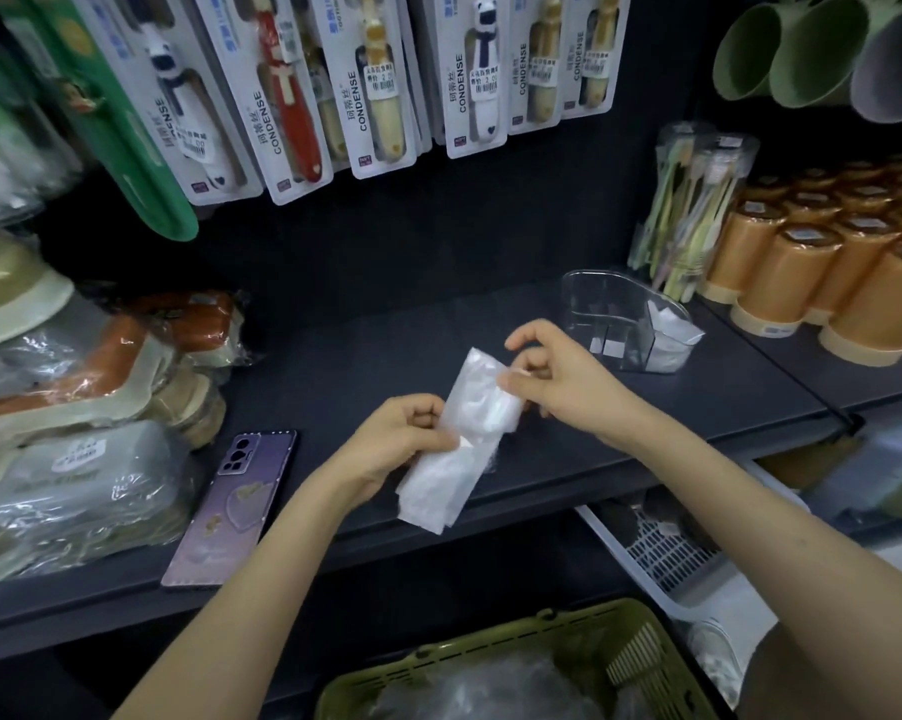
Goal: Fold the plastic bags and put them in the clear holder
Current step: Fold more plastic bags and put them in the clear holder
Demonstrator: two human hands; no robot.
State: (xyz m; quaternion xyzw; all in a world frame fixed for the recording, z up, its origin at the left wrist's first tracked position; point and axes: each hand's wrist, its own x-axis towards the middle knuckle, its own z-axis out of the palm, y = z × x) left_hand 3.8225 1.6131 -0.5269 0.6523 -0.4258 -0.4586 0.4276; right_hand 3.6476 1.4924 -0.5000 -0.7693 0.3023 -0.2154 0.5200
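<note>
At bottom centre, a green basket (490,649) holds crumpled plastic. Mid-frame, the left hand (402,439) pinches the folded bag (438,485) at its middle. The right hand (558,376), fingers curled, pinches its upper end. Upper right on the shelf (334,366), the clear holder (589,298) contains white bags (667,324).

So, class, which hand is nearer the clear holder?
Right. The right hand pinches the folded bag just left of the clear holder; the left hand grips the bag lower down, farther toward the phone.
</note>
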